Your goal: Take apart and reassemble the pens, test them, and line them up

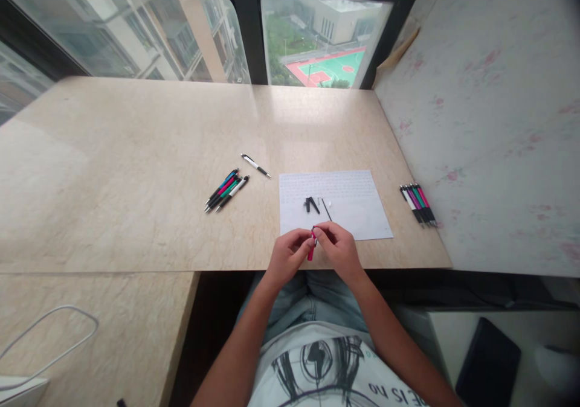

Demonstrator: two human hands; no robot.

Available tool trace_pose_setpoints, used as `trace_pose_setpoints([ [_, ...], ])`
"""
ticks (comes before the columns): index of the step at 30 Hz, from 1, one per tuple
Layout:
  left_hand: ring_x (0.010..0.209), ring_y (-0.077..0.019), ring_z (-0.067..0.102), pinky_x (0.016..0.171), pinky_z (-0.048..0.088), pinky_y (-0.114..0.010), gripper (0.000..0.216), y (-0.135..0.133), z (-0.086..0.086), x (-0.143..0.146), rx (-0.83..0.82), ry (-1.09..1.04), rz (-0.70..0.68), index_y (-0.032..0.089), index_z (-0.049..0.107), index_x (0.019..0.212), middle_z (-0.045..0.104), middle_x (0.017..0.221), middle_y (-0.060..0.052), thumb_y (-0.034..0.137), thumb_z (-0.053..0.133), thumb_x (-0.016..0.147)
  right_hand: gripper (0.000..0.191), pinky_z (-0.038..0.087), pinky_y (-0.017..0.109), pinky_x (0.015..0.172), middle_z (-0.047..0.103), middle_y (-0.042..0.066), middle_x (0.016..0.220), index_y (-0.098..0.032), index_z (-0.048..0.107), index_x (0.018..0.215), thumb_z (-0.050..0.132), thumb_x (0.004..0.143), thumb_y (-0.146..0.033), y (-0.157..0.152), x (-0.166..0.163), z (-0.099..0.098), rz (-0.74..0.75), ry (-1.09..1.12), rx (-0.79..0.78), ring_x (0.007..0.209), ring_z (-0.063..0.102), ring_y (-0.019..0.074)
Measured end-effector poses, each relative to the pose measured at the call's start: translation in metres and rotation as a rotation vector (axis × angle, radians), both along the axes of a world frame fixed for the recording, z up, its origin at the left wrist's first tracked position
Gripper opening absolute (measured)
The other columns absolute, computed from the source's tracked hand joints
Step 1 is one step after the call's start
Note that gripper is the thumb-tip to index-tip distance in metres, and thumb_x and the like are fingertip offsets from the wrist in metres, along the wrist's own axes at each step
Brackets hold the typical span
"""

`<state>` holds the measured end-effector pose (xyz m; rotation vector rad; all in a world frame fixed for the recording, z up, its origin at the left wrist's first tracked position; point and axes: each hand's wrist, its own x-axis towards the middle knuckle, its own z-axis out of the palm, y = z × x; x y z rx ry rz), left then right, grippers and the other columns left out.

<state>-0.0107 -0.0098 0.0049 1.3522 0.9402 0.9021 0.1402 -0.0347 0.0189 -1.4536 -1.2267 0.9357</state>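
Observation:
Between my two hands, just over the near edge of the paper, is a pink pen barrel [310, 253]. My left hand [290, 251] has its fingers closed around the barrel from the left. From the right, the fingers of my right hand [336, 244] pinch at its upper end; the small part there is mostly hidden. Beyond my hands, on the sheet of written paper [353, 220], lie black pen parts [312, 205], a thin dark refill [327, 210] and tiny clear or whitish bits [330, 204] too small to name.
Several click pens [226, 191] lie in a pile on the left of the desk [136, 214], with a white and black pen [256, 165] apart from them. Another row of pens [417, 205] lies by the right wall. A pale cable [67, 308] curves on the lower left surface.

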Motion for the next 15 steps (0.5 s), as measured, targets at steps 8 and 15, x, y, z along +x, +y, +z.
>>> trace_pose_setpoints([
  [8, 0.058, -0.0132, 0.055, 0.058, 0.043, -0.025, 0.023, 0.0022, -0.0004, 0.0007, -0.010, 0.037, -0.031, 0.015, 0.071, 0.088, 0.062, 0.065, -0.001, 0.038, 0.072, 0.083, 0.019, 0.048, 0.030, 0.067, 0.069, 0.002, 0.076, -0.020, 0.071, 0.081, 0.065, 0.088, -0.036, -0.0015, -0.0043, -0.0049, -0.094, 0.118, -0.015, 0.072, 0.061, 0.0178],
  [15, 0.059, -0.0133, 0.057, 0.058, 0.045, -0.025, 0.022, 0.0024, -0.0021, 0.0015, -0.020, -0.004, 0.019, 0.016, 0.072, 0.084, 0.065, 0.067, -0.002, 0.037, 0.074, 0.082, 0.019, 0.050, 0.031, 0.068, 0.069, 0.002, 0.077, -0.021, 0.072, 0.082, 0.064, 0.088, -0.037, -0.0001, -0.0096, -0.0060, -0.106, 0.088, 0.022, 0.073, 0.062, 0.0185],
])
